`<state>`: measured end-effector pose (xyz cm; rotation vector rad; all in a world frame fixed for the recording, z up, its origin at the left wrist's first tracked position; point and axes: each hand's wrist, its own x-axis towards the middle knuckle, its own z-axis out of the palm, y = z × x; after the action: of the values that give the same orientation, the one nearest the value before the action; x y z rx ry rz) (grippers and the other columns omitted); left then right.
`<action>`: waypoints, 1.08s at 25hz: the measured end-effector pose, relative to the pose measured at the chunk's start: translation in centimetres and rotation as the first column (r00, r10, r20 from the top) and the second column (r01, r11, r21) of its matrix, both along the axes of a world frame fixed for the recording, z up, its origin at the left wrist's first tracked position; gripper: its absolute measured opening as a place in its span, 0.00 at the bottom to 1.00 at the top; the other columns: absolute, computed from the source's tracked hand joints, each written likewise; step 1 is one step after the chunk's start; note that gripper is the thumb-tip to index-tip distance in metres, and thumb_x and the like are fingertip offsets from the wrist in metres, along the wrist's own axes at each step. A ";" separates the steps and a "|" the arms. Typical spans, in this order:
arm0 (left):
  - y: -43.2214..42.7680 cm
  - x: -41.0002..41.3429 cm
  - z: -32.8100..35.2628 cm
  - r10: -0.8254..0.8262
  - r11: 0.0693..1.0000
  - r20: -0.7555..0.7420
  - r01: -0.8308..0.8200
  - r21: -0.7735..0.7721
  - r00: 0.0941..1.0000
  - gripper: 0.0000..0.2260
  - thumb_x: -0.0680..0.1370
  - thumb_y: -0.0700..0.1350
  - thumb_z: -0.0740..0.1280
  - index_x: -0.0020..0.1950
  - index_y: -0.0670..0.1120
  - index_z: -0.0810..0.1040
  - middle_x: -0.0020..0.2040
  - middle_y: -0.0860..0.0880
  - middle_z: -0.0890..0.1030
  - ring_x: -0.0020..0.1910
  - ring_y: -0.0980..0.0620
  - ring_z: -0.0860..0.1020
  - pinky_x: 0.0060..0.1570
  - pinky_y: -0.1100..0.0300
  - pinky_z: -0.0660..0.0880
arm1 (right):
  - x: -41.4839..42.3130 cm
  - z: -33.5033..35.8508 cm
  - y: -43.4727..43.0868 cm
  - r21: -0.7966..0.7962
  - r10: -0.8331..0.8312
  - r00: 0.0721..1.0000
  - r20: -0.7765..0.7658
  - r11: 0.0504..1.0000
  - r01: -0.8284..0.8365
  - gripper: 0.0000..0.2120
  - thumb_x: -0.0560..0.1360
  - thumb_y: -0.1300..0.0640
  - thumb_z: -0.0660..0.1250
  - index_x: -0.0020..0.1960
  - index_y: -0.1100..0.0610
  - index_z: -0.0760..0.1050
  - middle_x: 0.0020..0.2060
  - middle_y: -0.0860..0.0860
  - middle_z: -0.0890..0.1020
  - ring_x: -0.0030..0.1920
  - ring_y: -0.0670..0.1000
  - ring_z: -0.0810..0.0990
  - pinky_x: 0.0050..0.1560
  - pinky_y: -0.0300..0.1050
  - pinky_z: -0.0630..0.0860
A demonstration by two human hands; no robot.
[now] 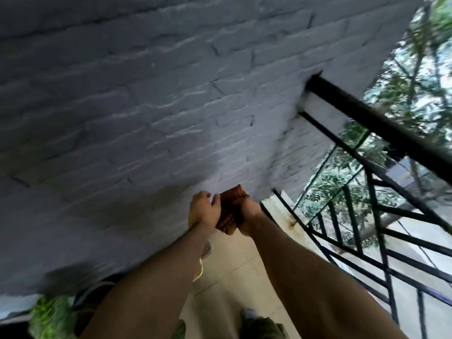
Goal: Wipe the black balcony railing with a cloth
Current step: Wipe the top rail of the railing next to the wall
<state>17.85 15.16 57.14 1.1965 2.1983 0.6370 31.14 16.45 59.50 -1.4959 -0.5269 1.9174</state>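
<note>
One bumpy, waffle-textured brown cloth (231,204)

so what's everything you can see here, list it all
cloth: one, reddish brown, bunched between both hands
railing: one, black, right side, top rail meets the wall
wall: one, grey painted brick, ahead and left
floor: one, beige tiles, below the arms
plant: one, green, bottom left
cord: one, white, by the left forearm
trees: several, green, beyond the railing
left hand: one, holds the cloth
right hand: one, grips the cloth
</note>
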 end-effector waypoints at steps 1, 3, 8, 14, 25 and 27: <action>1.0 1.4 0.6 0.068 0.991 0.087 -0.057 -0.125 0.994 0.24 0.80 0.62 0.62 0.61 0.43 0.77 0.59 0.42 0.80 0.55 0.41 0.80 0.50 0.53 0.76 | 1.2 0.0 0.7 0.014 -0.016 1.000 0.004 1.000 0.016 0.19 0.74 0.59 0.65 0.60 0.70 0.79 0.48 0.69 0.83 0.42 0.65 0.83 0.35 0.53 0.80; 3.0 4.2 1.9 0.248 0.949 0.482 -0.112 -0.295 0.840 0.28 0.78 0.66 0.64 0.59 0.42 0.77 0.54 0.42 0.82 0.48 0.43 0.82 0.43 0.56 0.78 | 3.7 -0.1 2.1 0.041 -0.040 0.998 -0.052 0.998 0.043 0.30 0.67 0.58 0.66 0.66 0.71 0.75 0.54 0.72 0.81 0.46 0.69 0.83 0.37 0.55 0.80; 7.6 12.9 5.2 0.082 0.990 0.715 -0.139 0.021 0.694 0.11 0.77 0.47 0.74 0.48 0.38 0.84 0.44 0.38 0.86 0.35 0.47 0.82 0.39 0.57 0.78 | 11.2 5.0 3.5 0.128 -0.175 0.971 -0.164 0.972 0.197 0.21 0.77 0.56 0.66 0.67 0.64 0.79 0.58 0.65 0.82 0.54 0.65 0.82 0.46 0.54 0.79; 14.4 18.2 7.4 -0.066 0.978 0.658 -0.081 0.191 0.750 0.14 0.78 0.53 0.71 0.44 0.41 0.83 0.41 0.44 0.85 0.40 0.46 0.84 0.44 0.54 0.82 | 16.5 10.3 7.5 0.207 -0.408 0.908 -0.098 0.884 0.419 0.10 0.78 0.71 0.58 0.50 0.67 0.78 0.37 0.62 0.84 0.36 0.62 0.83 0.40 0.57 0.80; 29.1 22.0 10.4 -0.492 0.844 0.387 0.318 0.432 0.780 0.06 0.82 0.46 0.66 0.51 0.45 0.79 0.47 0.48 0.82 0.48 0.48 0.80 0.44 0.61 0.73 | 25.2 22.2 22.8 0.320 -0.633 0.649 -0.422 0.565 0.760 0.15 0.83 0.51 0.60 0.60 0.60 0.78 0.53 0.61 0.84 0.53 0.62 0.84 0.60 0.66 0.77; 31.1 21.9 10.7 -0.548 0.802 0.331 0.369 0.470 0.768 0.05 0.83 0.47 0.65 0.50 0.48 0.78 0.44 0.52 0.80 0.46 0.51 0.79 0.43 0.63 0.71 | 25.3 22.2 24.8 0.362 -0.679 0.646 -0.349 0.538 0.761 0.17 0.83 0.47 0.62 0.64 0.57 0.76 0.54 0.61 0.84 0.56 0.64 0.84 0.58 0.70 0.78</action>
<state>39.79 46.24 67.87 1.5361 1.3364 1.0300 56.44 41.21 81.68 -0.9654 -0.2053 1.1039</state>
